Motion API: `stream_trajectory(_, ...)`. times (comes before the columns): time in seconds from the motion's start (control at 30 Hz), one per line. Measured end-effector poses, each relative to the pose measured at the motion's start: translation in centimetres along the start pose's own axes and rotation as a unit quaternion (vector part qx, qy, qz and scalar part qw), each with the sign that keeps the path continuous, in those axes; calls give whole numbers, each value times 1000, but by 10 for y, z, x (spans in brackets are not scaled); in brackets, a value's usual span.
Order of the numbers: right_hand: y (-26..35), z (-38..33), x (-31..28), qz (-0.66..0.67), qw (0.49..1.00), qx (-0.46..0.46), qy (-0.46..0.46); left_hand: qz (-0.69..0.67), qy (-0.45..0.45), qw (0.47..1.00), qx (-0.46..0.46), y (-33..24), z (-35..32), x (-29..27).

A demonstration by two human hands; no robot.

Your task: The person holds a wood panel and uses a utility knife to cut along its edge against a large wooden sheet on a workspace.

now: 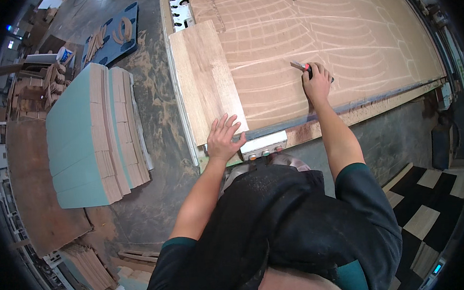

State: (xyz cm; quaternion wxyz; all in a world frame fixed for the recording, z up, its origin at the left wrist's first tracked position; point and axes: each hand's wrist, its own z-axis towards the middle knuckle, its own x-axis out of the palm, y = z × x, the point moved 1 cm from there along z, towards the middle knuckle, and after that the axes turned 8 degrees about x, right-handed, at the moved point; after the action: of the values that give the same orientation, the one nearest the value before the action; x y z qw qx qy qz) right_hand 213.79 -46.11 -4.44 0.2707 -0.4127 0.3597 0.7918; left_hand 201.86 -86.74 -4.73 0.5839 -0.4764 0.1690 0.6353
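Observation:
My left hand point(224, 138) lies with its fingers spread on the near end of a pale wood-grain board point(202, 75). That board rests along the left edge of a large brown machine bed point(276, 84), whose surface is marked with curved and straight score lines. In my right hand point(318, 81) is a utility knife point(297, 65) with a black and red handle, my fingers wrapped round it. Its grey blade points to the far left, over the bed and to the right of the board. Whether the blade touches the surface I cannot tell.
A white control box with buttons point(264, 145) sits at the bed's near edge, close to my body. Stacked green-faced panels point(78, 149) stand on the floor at left, with a blue pallet point(111, 35) of curved pieces beyond. Black and pale boards point(422, 221) lie at lower right.

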Motion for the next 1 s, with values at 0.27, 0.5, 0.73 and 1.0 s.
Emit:
stream_trajectory(0.27, -2, 2, 1, -7, 1000, -6, -6, 4, 1, 1000, 1, 1, 1, 1)
stream_trajectory(0.5, 1, 2, -1, 4, 1000, -4, -4, 1, 8, 1000, -6, -1, 1, -1)
stream_trajectory(0.73, 2, 1, -2, 5, 1000, -3, -3, -4, 5, 1000, 6, -2, 4, -4)
stream_trajectory(1.0, 1, 1, -1, 3, 1000, -1, -3, 9, 10, 1000, 11, -2, 2, -3)
